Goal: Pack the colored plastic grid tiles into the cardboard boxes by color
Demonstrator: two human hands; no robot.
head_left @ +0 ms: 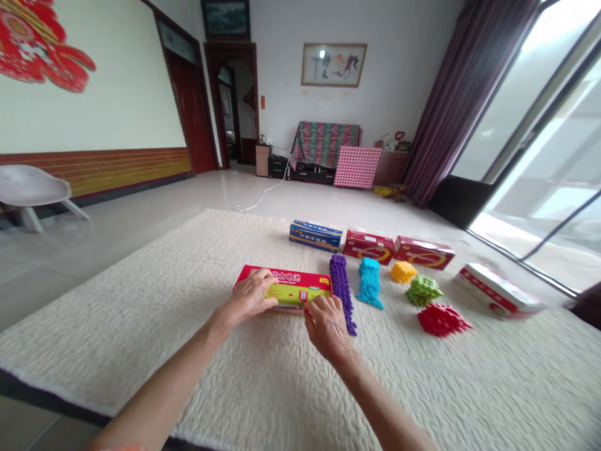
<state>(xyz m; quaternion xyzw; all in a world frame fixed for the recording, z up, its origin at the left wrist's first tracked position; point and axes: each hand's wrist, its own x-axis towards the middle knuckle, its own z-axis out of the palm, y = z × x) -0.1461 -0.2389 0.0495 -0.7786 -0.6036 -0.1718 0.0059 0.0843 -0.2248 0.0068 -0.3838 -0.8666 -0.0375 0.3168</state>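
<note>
A flat red and yellow box (291, 285) lies on the cream quilted mat (141, 313) in front of me. My left hand (251, 294) rests on the box's left end with fingers curled over its near edge. My right hand (326, 319) grips the box's right near corner, fingers bent. Right of the box stands a row of spiky plastic pieces: a purple strip (342, 285), a blue stack (369, 282), a yellow clump (402, 271), a green clump (423, 290) and a red clump (442, 319).
A blue box (315, 234) and two red boxes (369, 245) (424, 252) line the mat's far side; a white and red box (498, 289) lies at the right. A white chair (32, 188) stands at left, glass doors at right.
</note>
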